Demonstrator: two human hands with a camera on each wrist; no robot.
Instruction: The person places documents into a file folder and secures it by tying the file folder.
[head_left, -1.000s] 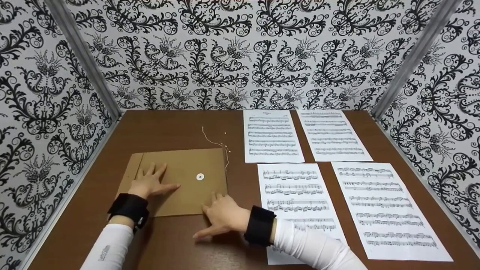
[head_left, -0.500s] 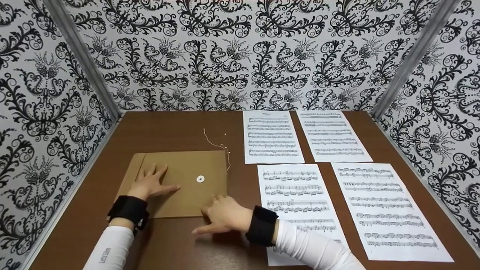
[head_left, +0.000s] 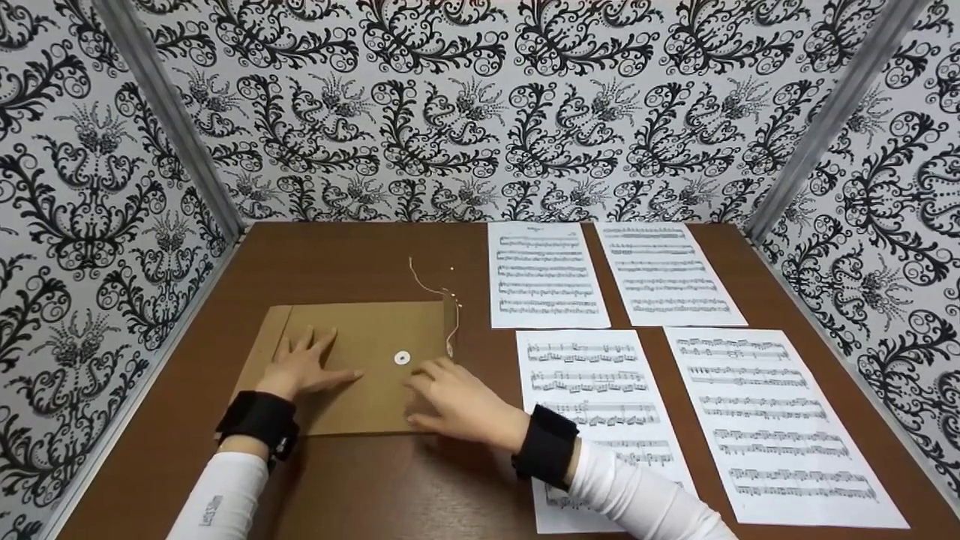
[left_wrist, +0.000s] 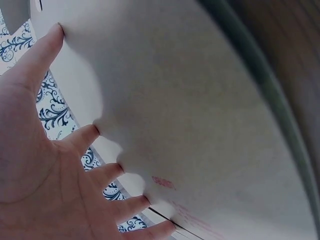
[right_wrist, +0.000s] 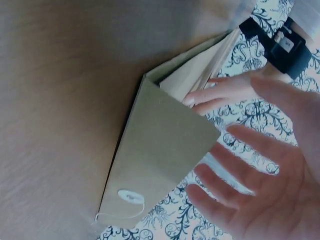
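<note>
1. The kraft string-tie envelope [head_left: 360,367] lay flat on the left half of the brown table [head_left: 337,255], long axis running left to right, flap end toward the right, where a loose string [head_left: 435,289] trailed off its far right corner.
2. The white paper button [head_left: 402,358] sat right of the envelope's middle, just beyond the right hand's fingertips.
3. The left hand [head_left: 304,367] rested flat on the envelope's left part, fingers spread and straight, thumb pointing toward the button; it pressed, gripped nothing.
4. The right hand [head_left: 457,405] was over the envelope's near right corner, fingers loosely extended and apart, holding nothing. Contact with the paper could not be settled; the right wrist view showed the palm clear of the envelope [right_wrist: 165,150].
5. The right hand was nearer to button and flap than the left.
6. Four sheets of sheet music [head_left: 600,390] lay to the right, apart from the envelope; the right sleeve crossed the near-left sheet.
</note>
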